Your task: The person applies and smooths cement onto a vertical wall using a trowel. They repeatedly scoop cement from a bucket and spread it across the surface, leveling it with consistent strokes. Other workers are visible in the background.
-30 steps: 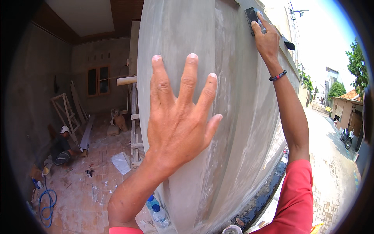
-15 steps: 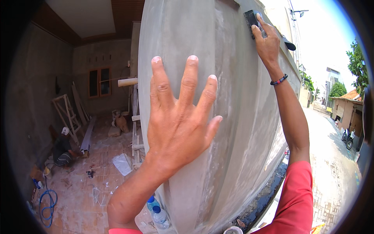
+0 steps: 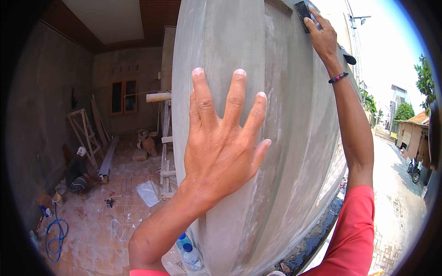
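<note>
The black block [image 3: 302, 17] was gripped between the thumb and fingers of the right hand [image 3: 323, 40], near the upper edge of the grey wall [image 3: 294, 119]; it had been moved slightly higher than a second earlier. The left hand [image 3: 223, 149], empty, was held wide open at much the same place before the wall; whether contact was made could not be told.
</note>
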The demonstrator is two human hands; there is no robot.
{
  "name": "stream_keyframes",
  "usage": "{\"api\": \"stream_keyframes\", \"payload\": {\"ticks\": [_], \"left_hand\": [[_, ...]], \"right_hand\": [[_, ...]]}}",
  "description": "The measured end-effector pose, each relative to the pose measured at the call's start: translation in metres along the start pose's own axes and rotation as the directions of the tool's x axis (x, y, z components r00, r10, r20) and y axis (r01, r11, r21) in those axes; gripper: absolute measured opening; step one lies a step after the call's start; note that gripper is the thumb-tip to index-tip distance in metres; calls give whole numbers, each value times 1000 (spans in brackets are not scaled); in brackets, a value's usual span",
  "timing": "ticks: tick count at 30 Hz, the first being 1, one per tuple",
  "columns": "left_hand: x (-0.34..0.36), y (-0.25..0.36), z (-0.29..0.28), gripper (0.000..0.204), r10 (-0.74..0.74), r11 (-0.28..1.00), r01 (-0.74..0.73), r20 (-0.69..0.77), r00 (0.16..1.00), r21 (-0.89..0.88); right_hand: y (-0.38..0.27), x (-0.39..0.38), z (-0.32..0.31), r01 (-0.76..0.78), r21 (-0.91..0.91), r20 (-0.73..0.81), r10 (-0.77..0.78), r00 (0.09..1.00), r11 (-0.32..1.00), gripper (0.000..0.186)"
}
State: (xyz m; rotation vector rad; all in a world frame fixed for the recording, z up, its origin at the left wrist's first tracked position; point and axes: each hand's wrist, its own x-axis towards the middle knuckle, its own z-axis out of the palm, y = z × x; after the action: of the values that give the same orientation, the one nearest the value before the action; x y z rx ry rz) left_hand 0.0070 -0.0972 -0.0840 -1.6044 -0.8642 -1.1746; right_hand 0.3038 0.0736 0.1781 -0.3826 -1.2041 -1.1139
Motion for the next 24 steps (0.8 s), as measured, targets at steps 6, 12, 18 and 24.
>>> {"api": "stream_keyframes", "payload": {"ticks": [6,12,18,24], "left_hand": [[2,2,5,66,20,1000,-20,11,1000,11],[-3,2,-1,67,-15,999,13,48,999,52],[-1,0,1,68,-8,998,5,48,999,65],[1,3,3,69,-4,998,1,42,999,64]], "right_hand": [[-12,44,19,56,-22,-126,-58,990,998,43],[-89,60,18,86,418,-39,-77,996,904,42],[-52,46,13,164,273,36,-180,983,948,45],[-47,43,-5,75,453,118,-143,983,889,44]]}}
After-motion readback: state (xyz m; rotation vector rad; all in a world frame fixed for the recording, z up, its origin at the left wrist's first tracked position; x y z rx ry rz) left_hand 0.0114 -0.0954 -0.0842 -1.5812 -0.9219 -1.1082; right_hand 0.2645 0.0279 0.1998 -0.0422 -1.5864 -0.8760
